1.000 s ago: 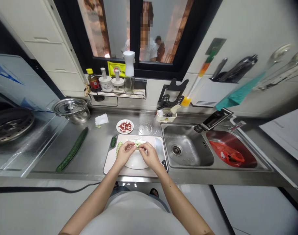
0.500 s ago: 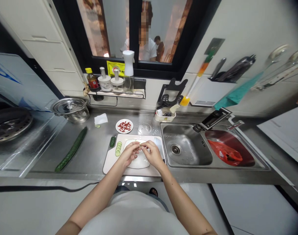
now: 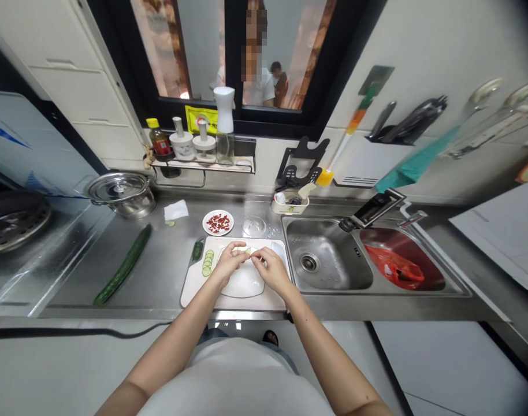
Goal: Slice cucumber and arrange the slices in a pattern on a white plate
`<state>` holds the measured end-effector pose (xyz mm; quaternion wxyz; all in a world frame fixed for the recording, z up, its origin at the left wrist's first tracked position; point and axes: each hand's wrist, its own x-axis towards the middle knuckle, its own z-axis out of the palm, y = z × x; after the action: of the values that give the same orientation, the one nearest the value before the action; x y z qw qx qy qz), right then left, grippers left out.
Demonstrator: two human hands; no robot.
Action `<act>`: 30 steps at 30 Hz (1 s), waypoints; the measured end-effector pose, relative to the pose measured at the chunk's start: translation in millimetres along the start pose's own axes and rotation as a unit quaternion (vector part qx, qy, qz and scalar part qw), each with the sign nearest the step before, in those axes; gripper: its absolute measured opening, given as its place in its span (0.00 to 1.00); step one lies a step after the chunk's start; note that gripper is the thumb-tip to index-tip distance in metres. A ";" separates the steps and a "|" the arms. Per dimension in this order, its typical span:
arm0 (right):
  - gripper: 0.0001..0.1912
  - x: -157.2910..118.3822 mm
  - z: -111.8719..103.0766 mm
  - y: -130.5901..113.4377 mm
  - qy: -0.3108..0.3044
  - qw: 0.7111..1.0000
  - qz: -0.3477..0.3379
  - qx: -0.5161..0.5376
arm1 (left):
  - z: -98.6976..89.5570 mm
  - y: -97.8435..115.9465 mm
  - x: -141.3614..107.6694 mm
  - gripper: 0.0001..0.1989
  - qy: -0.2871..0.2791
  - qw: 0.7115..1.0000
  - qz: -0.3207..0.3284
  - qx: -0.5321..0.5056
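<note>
My left hand [image 3: 229, 267] hovers over the white plate [image 3: 242, 287], with its fingers curved and apart and nothing clearly held. Opposite it, my right hand [image 3: 270, 268] has thumb and fingertips pinched together; what sits in that pinch is too small to make out. Pale green cucumber slices [image 3: 247, 251] show between the hands at the plate's far side, partly covered by fingers. The plate rests on a cutting board [image 3: 276, 297]. Left of the plate on the board lie a row of overlapping cucumber slices [image 3: 208, 263] and a dark green cucumber end [image 3: 197, 251].
A whole cucumber [image 3: 123, 267] lies on the steel counter at left, near a lidded pot [image 3: 125, 196]. Behind the board stands a small plate of red pieces [image 3: 218, 223]. To the right is a double sink [image 3: 328, 277] with a red bag [image 3: 396, 268].
My left fingers have spread and drawn slightly apart from my right fingertips. The right hand keeps its pinch. The whole view has shifted a little.
</note>
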<state>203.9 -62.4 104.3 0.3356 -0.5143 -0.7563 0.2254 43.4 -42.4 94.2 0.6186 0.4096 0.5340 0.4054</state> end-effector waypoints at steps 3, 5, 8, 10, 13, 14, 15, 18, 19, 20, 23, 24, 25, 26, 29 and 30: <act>0.09 0.5 2.7 6.4 -0.005 1.000 0.028 0.011 | 0.9 -5.9 4.3 0.24 -0.012 1.000 0.005 -0.002; 0.09 -0.2 5.3 13.2 -0.016 0.998 0.053 0.029 | 1.7 -11.1 7.4 0.25 -0.022 1.000 0.000 -0.007; 0.09 -3.3 10.1 26.2 -0.038 0.994 0.092 0.052 | 3.3 -23.1 13.7 0.25 -0.036 0.999 -0.009 -0.014; 0.09 -6.5 13.8 35.0 -0.054 0.990 0.121 0.045 | 5.4 -34.3 19.4 0.24 -0.042 0.999 -0.019 -0.014; 0.09 -11.9 19.6 45.4 -0.074 0.985 0.157 0.012 | 10.6 -53.1 29.5 0.23 -0.045 0.998 -0.038 -0.023; 0.09 -13.5 21.5 47.8 -0.079 0.983 0.165 0.000 | 12.6 -58.9 32.9 0.22 -0.040 0.998 -0.040 -0.024; 0.09 -15.0 23.4 49.8 -0.082 0.982 0.170 -0.012 | 14.5 -64.2 36.1 0.21 -0.034 0.998 -0.039 -0.021; 0.09 -17.8 28.1 52.9 -0.089 0.978 0.184 -0.053 | 18.5 -75.3 43.8 0.18 -0.021 0.999 -0.025 0.023; 0.09 -18.3 29.3 53.2 -0.093 0.976 0.186 -0.066 | 19.1 -77.4 45.7 0.17 -0.018 0.999 -0.019 0.046; 0.09 -18.5 30.4 53.4 -0.098 0.974 0.187 -0.081 | 19.3 -78.7 47.4 0.16 -0.016 0.997 -0.013 0.071; 0.09 -18.4 33.6 53.5 -0.113 0.968 0.187 -0.126 | 19.0 -79.4 50.7 0.15 -0.011 0.986 -0.006 0.164; 0.08 -18.3 34.8 53.5 -0.117 0.965 0.187 -0.140 | 18.9 -79.1 51.3 0.15 -0.008 0.981 -0.003 0.196; 0.08 -18.1 36.1 53.7 -0.119 0.963 0.187 -0.153 | 18.8 -78.8 51.7 0.15 -0.005 0.975 0.001 0.224; 0.08 -18.0 37.5 54.0 -0.120 0.961 0.188 -0.164 | 18.9 -78.5 52.0 0.15 -0.002 0.969 0.006 0.247; 0.09 -17.8 42.0 55.4 -0.126 0.956 0.185 -0.189 | 19.5 -79.0 52.5 0.13 0.006 0.959 0.023 0.282; 0.09 -17.8 43.5 55.9 -0.128 0.955 0.183 -0.196 | 19.8 -79.4 52.6 0.13 0.007 0.957 0.028 0.289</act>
<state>211.1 -58.1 31.7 0.0819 -0.6666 -0.7149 0.1946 73.4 -21.1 4.1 0.4583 0.5834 0.6207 0.2536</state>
